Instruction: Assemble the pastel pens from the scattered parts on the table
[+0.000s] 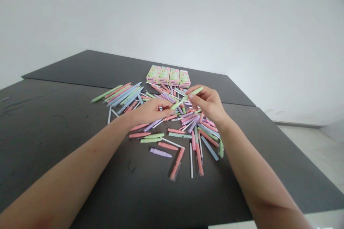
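Above the heap of loose pen parts, a light green pen (195, 92) is held slanting between my two hands. My left hand (154, 110) pinches its lower left end between thumb and fingers. My right hand (206, 102) grips its upper right part, whose tip pokes out past the fingers. A whitish stretch shows mid-pen; whether the two halves touch there I cannot tell. Below lie pink, purple, green and blue barrels, clear caps and thin white refills. A purple barrel (160, 152) and a pink barrel (168, 146) lie at the heap's near side.
Whole-looking pens (126, 94) in several colours lie side by side left of the heap. Several pink and green boxes (163, 75) stand in a row behind it. The dark table (67, 114) has a seam across it, and a white wall (172, 14) rises behind.
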### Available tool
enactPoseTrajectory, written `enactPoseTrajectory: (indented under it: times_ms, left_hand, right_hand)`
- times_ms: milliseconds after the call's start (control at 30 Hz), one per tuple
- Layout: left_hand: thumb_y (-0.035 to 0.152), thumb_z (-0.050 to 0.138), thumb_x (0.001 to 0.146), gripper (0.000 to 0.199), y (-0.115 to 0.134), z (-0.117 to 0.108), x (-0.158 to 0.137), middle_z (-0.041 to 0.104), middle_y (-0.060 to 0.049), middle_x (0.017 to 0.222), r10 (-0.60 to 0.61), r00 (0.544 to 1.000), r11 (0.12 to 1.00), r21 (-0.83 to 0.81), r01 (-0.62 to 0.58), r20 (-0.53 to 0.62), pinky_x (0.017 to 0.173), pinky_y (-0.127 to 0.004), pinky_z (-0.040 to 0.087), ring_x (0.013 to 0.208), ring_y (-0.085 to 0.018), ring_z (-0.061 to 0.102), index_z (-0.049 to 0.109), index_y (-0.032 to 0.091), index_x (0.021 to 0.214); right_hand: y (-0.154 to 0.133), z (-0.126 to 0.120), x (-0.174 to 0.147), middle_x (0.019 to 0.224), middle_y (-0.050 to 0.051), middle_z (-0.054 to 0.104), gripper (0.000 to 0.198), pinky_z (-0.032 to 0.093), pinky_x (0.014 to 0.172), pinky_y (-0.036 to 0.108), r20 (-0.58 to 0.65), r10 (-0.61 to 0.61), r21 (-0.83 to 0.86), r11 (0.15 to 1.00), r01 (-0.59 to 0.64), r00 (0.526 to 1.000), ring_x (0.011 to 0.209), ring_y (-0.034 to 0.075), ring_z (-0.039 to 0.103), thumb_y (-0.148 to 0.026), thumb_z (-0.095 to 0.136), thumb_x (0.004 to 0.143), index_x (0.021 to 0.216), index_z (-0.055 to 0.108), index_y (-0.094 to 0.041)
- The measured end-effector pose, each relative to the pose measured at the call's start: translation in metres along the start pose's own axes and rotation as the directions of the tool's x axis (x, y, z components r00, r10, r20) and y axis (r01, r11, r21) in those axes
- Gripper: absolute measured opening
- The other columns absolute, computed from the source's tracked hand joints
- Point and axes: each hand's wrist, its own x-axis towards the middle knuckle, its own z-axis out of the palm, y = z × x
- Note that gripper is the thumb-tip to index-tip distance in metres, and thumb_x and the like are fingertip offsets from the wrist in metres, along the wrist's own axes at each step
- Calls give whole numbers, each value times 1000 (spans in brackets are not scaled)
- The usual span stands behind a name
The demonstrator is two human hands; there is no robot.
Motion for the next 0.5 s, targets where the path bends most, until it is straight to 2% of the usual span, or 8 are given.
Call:
enactPoseTrajectory:
  times_ms: [300, 500]
  left_hand:
    - [38, 49, 89, 32, 5, -1, -1, 59, 0, 72, -16, 997, 1000, -17, 15, -71, 63, -24, 39, 68, -13, 52, 68, 12, 85]
    - [38, 51, 88, 32, 9, -2, -2, 66, -3, 82, -5, 995, 997, -83, -3, -101, 72, -28, 44, 77, -16, 57, 70, 13, 93]
  right_hand:
    - [1, 2, -1, 62, -4, 54, 26, 33, 41, 21, 0, 36, 3, 999, -36, 999, 45, 6, 44, -38, 75, 74, 86, 64, -18]
    - [2, -2, 0, 59, -2, 58, 27, 38, 42, 21, 10, 83, -6, 997, -83, 996, 47, 8, 51, -37, 77, 73, 87, 65, -17]
